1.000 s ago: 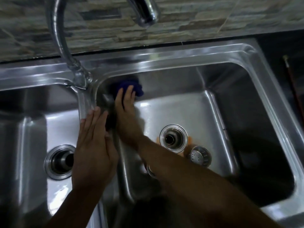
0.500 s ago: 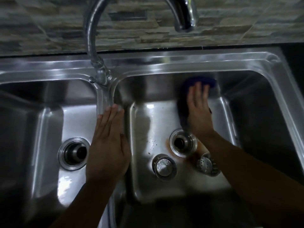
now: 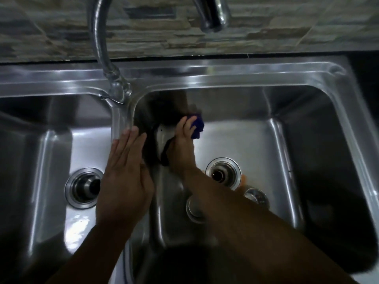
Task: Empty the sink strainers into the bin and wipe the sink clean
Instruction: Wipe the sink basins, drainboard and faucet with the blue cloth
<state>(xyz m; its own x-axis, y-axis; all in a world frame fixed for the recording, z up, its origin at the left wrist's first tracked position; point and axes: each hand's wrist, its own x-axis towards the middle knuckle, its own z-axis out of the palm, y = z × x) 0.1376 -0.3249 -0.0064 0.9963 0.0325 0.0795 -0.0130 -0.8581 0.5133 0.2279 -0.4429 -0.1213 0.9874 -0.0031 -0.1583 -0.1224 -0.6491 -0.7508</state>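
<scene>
Your right hand point(image 3: 182, 146) presses the blue cloth point(image 3: 197, 125) with nearly straight fingers into the far left corner of the sink's point(image 3: 246, 75) right basin point(image 3: 246, 140). Your left hand point(image 3: 125, 175) lies flat on the divider point(image 3: 120, 119), fingers straight, holding nothing. A strainer point(image 3: 193, 209) and a second strainer point(image 3: 257, 196) lie on that basin's floor beside its drain point(image 3: 222, 173)

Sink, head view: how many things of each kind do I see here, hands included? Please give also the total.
Basins: 2
Drain openings: 2
Strainers, loose in the right basin: 2
Blue cloth: 1
Faucet: 1
Hands: 2
Total: 10
</scene>
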